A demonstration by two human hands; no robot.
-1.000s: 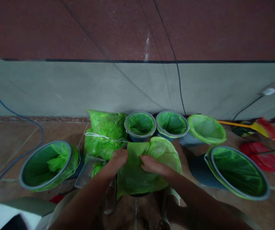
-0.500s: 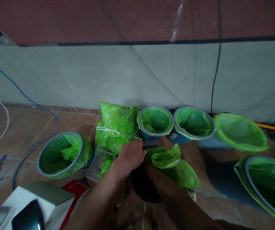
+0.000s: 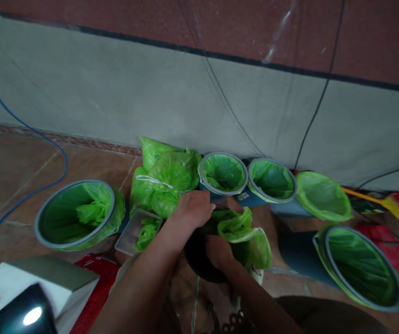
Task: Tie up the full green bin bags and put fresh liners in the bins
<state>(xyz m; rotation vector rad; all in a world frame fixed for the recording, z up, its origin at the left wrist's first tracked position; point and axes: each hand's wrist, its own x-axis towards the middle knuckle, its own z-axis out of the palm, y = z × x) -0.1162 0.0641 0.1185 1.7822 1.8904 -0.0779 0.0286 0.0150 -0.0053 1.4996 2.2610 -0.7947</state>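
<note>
- Left hand is gripping the dark bin at its far-left rim, fingers curled in; can't tell if bag edge is pinched there too.
- Right hand is reaching down into the bin's mouth, low and nearer the body; fingers are hiding in the dark, so can't tell whether they're holding anything.
- Green bag is hanging partly over the bin's right side, bunching at the far edge and slanting long-ways down to the right.
- Key relation: the loose bag part is lying right of both hands, right hand nearer; left hand is sitting across the mouth.
- Bin is standing in front of the person, mouth up.
- Tub is sitting left of the left hand, holding crumpled green plastic; filled bags are resting behind.
- Blue bin is leaning off to the right.
</note>
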